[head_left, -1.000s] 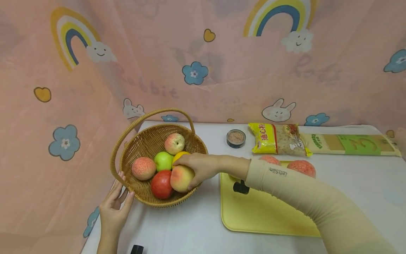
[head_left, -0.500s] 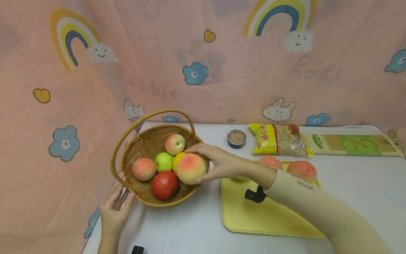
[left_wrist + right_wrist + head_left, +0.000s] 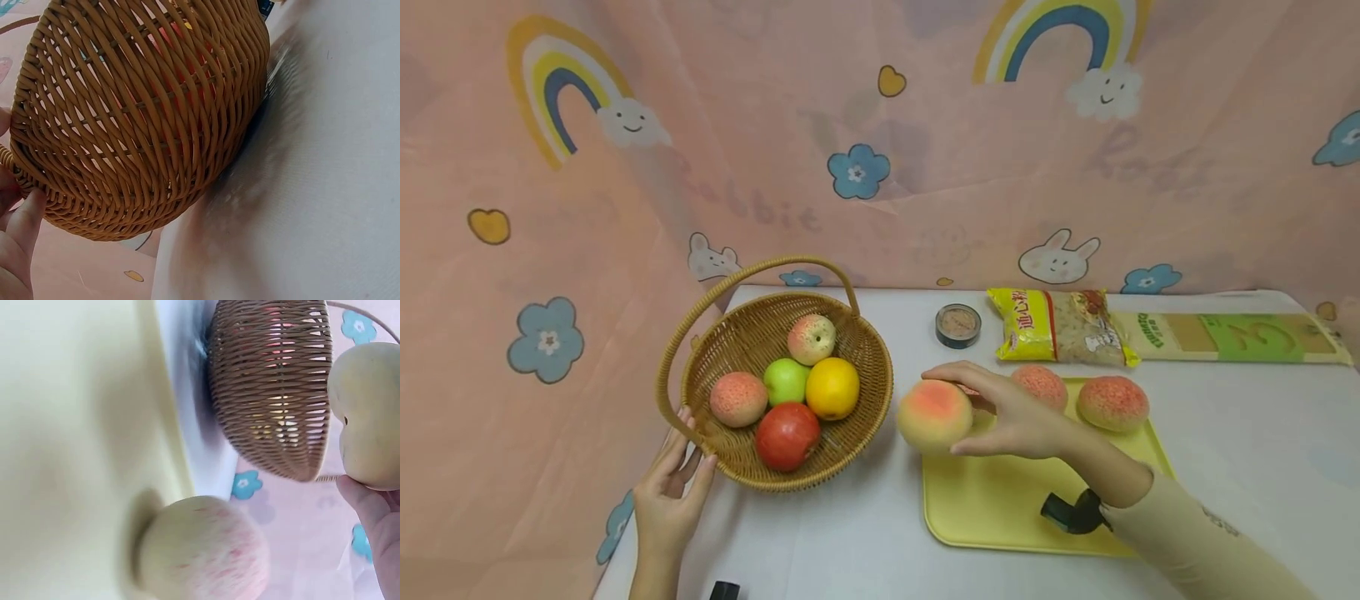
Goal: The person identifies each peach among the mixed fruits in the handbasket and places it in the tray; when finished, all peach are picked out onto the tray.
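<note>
A pale yellow peach with a red blush [image 3: 936, 415] is gripped between the thumb and fingers of my right hand [image 3: 1011, 417], raised near the yellow tray's left edge. In the right wrist view, the underside of this peach [image 3: 369, 415] shows a small dark hole. My left hand [image 3: 672, 487] holds the wicker basket [image 3: 850, 446] by its rim at the handle's foot; the left wrist view shows the thumb against the weave. Inside the basket lie a red apple [image 3: 787, 436], an orange [image 3: 832, 388], a green apple [image 3: 786, 382] and two speckled peach-like fruits, one at the left [image 3: 739, 399].
The yellow tray [image 3: 985, 508] bears speckled pink fruits, among them one at its back right [image 3: 1112, 403]. Behind it lie a yellow pasta bag [image 3: 1060, 327] and a long green-labelled packet [image 3: 1232, 337]. A small round tin [image 3: 958, 325] stands between basket and tray.
My right hand has lifted the peach out of the basket and carried it right to the tray's edge, uncovering the orange. My left hand has stayed at the basket's rim.
</note>
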Motion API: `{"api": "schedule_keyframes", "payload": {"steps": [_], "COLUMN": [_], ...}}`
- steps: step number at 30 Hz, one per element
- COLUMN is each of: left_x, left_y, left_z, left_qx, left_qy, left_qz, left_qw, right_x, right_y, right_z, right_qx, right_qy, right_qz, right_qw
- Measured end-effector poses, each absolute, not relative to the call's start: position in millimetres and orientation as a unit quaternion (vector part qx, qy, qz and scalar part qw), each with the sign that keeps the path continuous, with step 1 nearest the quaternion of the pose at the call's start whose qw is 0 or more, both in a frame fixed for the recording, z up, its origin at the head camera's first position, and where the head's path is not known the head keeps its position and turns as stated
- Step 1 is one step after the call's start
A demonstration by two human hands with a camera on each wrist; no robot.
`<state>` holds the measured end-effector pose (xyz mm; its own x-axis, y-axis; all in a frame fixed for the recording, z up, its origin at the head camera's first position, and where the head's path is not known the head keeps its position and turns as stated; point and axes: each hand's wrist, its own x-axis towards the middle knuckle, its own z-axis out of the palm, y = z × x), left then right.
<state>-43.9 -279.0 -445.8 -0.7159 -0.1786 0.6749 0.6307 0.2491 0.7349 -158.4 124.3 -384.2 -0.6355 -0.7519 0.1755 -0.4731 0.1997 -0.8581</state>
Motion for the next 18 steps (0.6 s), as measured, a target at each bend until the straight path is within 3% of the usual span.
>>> {"api": "schedule_keyframes", "payload": {"steps": [4, 11, 18], "left_x": [-43, -39, -40], "left_y": [-279, -277, -277], "left_z": [-445, -441, -442], "left_qx": [-0.158, -0.123, -0.11], "left_qy": [-0.709, -0.715, -0.726], "left_qz": [-0.598, -0.604, -0.595], "left_qw": [0.338, 0.33, 0.327], "right_x": [-146, -129, -126], "right_y": [142, 158, 163], "right_z": [-400, -424, -438], "right_qx": [-0.381, -0.331, -0.334], "right_qy": [0.772, 0.803, 0.8], "right_qz": [-0.49, -0.452, -0.445], "right_qw": [0.141, 0.204, 0.224]}}
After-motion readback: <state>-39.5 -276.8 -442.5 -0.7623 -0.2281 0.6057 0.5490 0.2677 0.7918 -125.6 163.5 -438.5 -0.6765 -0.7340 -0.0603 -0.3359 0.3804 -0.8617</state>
